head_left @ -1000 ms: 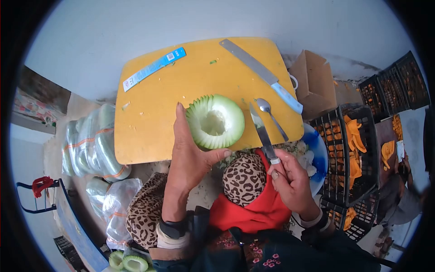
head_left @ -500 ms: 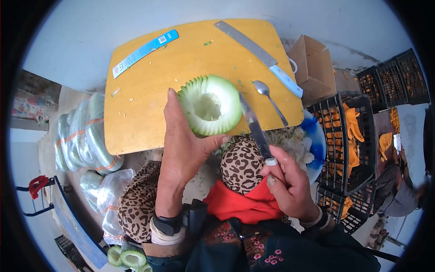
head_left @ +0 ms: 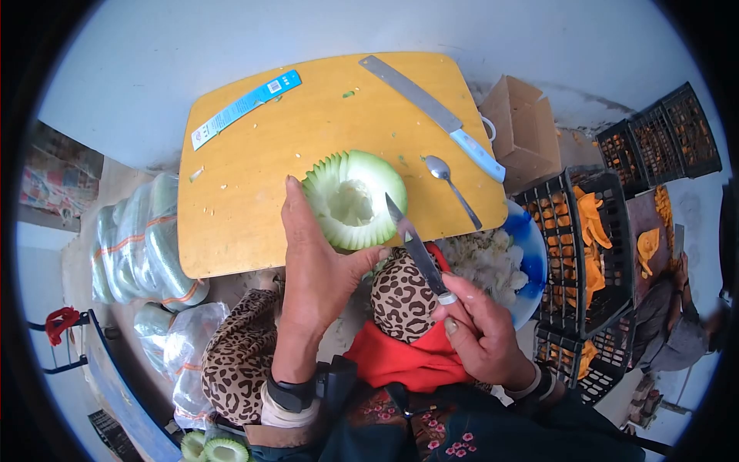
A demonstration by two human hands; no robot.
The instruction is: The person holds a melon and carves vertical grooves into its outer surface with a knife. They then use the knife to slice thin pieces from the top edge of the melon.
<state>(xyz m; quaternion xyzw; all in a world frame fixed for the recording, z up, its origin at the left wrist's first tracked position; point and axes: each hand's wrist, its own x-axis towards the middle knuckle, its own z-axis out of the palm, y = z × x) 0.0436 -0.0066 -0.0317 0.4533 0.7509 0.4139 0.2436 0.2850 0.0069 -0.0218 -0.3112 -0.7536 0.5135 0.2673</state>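
My left hand (head_left: 315, 269) is closed around the left and lower side of a hollowed pale-green melon (head_left: 385, 181), thumb below it. The melon's open cavity faces up, and notched ridges run along its left and lower rim; the right side is smooth. In my right hand (head_left: 489, 331) is a small paring knife (head_left: 422, 258), gripped by its handle. Its blade points up and left, with the tip overlapping the melon's right rim. The melon is at the front edge of a yellow table (head_left: 246, 185).
On the table lie a spoon (head_left: 454, 189), a blue-handled long knife (head_left: 477, 154) and a blue-white knife sleeve (head_left: 246, 109). A blue basin (head_left: 531, 254) of scraps stands below right, beside black crates (head_left: 570, 254) of orange pieces. Wrapped melons (head_left: 138, 239) lie left. Another person (head_left: 677, 316) sits far right.
The knife has moved left, bringing its tip from beside the melon onto its right rim. My left hand keeps its hold. The table appears slightly lower in view.
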